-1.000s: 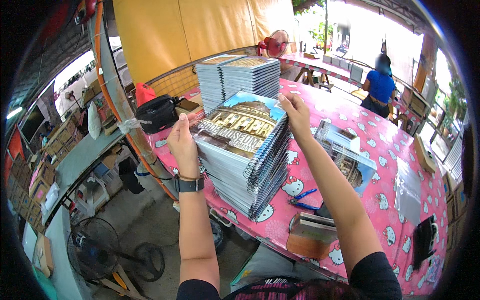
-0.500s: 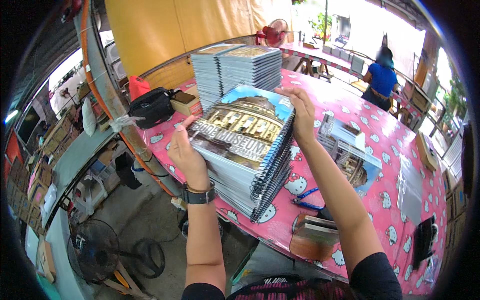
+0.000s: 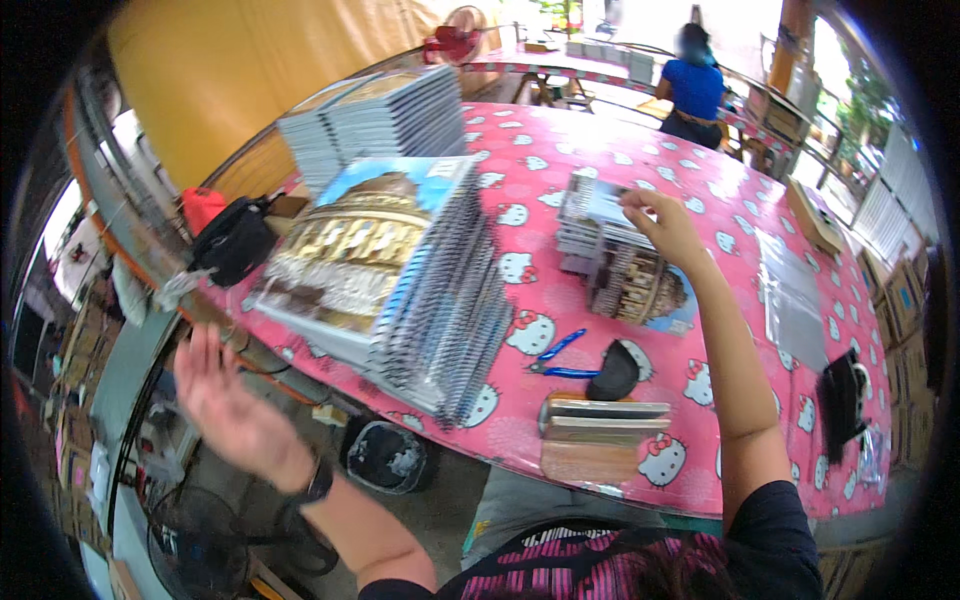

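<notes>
A tall stack of spiral-bound notebooks (image 3: 350, 250), a domed building on the top cover, stands on the table's left side with its black coils facing right. My left hand (image 3: 235, 410) is off the table's left edge, fingers spread, holding nothing and slightly blurred. To the right, my right hand (image 3: 665, 232) hovers over small spiral notebooks (image 3: 597, 225), its fingers loosely bent and apart; whether a fingertip touches them I cannot tell. Another small notebook (image 3: 640, 288) with a building cover lies just in front. Blue-handled pliers (image 3: 562, 360) rest nearer me, beside a black rounded object (image 3: 618, 372).
More notebooks (image 3: 375, 120) are piled behind the tall stack. A black bag (image 3: 235, 240) sits at the table's left edge. Near the front edge lies a small wooden block-like item (image 3: 600, 440). Clear plastic sheets (image 3: 790, 300) lie at right. A person in blue (image 3: 692, 90) is farther back.
Both hands have let go of the notebooks on the tall stack. My left hand has moved left and down off the table; my right has moved right to the small notebooks. The view has shifted.
</notes>
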The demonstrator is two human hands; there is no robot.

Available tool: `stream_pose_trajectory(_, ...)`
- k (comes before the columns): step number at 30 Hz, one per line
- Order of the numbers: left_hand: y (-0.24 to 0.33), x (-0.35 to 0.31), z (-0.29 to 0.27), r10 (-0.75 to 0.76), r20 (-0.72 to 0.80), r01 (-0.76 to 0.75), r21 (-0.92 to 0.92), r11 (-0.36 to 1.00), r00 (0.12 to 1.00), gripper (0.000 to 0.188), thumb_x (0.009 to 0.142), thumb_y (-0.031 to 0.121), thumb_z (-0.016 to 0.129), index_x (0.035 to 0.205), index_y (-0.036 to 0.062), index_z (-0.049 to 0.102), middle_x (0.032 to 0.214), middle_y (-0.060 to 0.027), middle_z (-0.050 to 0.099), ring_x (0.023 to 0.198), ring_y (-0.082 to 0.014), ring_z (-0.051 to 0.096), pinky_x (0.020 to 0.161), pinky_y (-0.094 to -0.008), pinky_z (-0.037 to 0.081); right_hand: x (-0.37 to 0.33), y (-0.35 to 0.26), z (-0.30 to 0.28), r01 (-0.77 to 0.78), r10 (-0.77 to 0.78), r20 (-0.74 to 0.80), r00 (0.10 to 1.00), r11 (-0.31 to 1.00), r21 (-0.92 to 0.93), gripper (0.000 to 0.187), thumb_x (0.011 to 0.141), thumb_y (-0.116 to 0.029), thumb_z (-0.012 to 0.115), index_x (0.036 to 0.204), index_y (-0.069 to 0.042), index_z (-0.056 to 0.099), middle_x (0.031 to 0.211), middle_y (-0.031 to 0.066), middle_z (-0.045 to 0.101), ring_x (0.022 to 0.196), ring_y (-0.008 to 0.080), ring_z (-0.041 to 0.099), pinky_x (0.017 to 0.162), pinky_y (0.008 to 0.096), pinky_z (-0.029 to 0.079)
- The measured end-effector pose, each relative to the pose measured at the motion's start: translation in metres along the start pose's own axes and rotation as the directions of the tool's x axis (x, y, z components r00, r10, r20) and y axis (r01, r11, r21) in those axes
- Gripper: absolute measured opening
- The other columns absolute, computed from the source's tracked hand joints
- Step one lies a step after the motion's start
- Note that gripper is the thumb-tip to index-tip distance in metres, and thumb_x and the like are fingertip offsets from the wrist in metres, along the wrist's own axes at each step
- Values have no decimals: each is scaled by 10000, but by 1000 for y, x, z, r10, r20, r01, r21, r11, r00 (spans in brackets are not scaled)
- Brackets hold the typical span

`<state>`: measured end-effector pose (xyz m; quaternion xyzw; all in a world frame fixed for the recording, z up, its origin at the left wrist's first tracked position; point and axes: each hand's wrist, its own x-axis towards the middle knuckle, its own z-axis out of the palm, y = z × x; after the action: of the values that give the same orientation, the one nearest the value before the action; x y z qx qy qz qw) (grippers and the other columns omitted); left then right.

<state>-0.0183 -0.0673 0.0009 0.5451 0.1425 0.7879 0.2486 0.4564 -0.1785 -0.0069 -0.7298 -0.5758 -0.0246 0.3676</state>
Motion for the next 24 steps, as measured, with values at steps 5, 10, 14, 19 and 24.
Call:
stream_pose_trajectory(5,31,-68,-53,-249,309,351,-338,873,918,411,885,323,573,1119,-6,497,947,-125,574,858,-217,575,855,-374,430,-48,71,1,-51,57,14,998,954,-296,398,717,-245,745,1059,-90,611,1028,118,618,1056,312,544,903,409,424)
stream_pose_trajectory(10,38,-97,-12,-292,526,426,-150,892,798,406,880,329,589,1097,-4,509,980,-138,583,824,-228,590,840,-387,456,-46,80,4,38,-61,-67,996,956,-292,303,671,-171,758,926,-77,623,952,110,632,992,311,563,866,419,440)
stream_pose_trajectory(14,47,-114,23,-271,528,435,-215,874,805,392,832,299,657,1051,-6,547,965,-179,600,823,-256,598,814,-375,480,-50,80,1,11,-41,-122,992,971,-238,229,700,-91,721,900,-61,613,905,144,622,895,336,584,787,423,467)
stream_pose_trajectory(19,52,-132,92,-232,599,390,-146,909,766,573,679,218,777,1159,9,543,1239,-185,489,1193,-296,467,997,-411,385,-72,45,-19,97,-128,-235,964,985,-140,225,720,-58,698,915,-45,586,853,149,610,815,354,601,719,415,475)
stream_pose_trajectory(24,40,-137,173,-177,686,92,159,983,705,767,729,161,755,1358,-10,352,1363,-169,413,1250,-245,408,1025,-363,314,-122,-68,-65,274,-258,-177,950,959,75,212,752,-34,696,925,9,581,835,98,610,786,210,623,695,308,482)
